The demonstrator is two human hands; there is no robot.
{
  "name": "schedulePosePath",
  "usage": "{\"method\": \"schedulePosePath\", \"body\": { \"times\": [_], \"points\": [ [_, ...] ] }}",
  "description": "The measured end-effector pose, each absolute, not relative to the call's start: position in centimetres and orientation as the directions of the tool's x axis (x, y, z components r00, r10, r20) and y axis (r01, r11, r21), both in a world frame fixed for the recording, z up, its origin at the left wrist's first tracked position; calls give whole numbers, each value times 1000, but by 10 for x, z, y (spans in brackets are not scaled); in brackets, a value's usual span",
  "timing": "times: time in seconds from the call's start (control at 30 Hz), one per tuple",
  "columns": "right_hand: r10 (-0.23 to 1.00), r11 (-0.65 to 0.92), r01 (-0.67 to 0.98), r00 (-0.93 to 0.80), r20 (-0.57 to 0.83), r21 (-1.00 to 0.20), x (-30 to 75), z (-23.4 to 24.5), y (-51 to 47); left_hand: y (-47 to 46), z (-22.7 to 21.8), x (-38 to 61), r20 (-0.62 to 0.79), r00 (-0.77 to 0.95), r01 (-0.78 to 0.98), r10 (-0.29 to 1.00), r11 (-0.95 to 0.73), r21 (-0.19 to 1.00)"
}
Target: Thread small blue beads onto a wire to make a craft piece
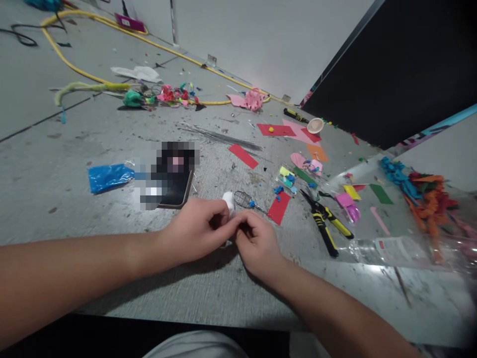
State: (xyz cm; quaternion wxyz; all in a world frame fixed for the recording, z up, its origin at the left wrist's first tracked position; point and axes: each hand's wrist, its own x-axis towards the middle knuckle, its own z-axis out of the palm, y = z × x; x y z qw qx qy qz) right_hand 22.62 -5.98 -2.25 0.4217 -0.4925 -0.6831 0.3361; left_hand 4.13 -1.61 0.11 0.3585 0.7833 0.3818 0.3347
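My left hand [199, 226] and my right hand [259, 241] meet near the table's front edge, fingertips touching. A small soft white piece [228, 199], perhaps clay or tissue, pokes up from the closed fingers of my left hand. The right hand is closed in a pinch, and whatever lies between its fingertips is hidden. Just beyond the fingers is a thin bent wire loop [243, 199] with a small blue bit [252, 204] on its stem. The stem reaches toward a red paper strip [279, 208].
Yellow-and-black pliers [323, 219] lie open at right, near plastic wrap and coloured scraps. A phone [173, 191], partly pixelated, and a blue packet [111, 177] are at left. Behind are loose wires [219, 135], a flower-like bundle [171, 94] and a yellow cord [160, 46].
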Motion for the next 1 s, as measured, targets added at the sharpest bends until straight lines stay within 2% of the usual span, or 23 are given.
{"method": "schedulePosePath", "body": {
  "times": [0.23, 0.37, 0.47, 0.83, 1.0],
  "points": [
    [970, 234, 354, -140, 196, -905, 229, -23, -53, -13, 3, 41, 237, 509, 335, 828, -444, 831],
    [986, 127, 249, -138, 94, -960, 234, -24, -50, -8, 2, 39, 216, 560, 306, 800, -442, 843],
    [988, 81, 162, -145, 57, -984, 238, -24, -48, -5, 1, 39, 237, 581, 332, 778, -494, 804],
    [957, 241, 282, -230, 179, -929, 243, -21, -51, -4, 1, 40, 262, 611, 349, 747, -551, 758],
    [885, 465, 467, -277, 375, -752, 244, -18, -57, -3, 4, 40, 299, 675, 303, 675, -622, 722]
  ]
}}
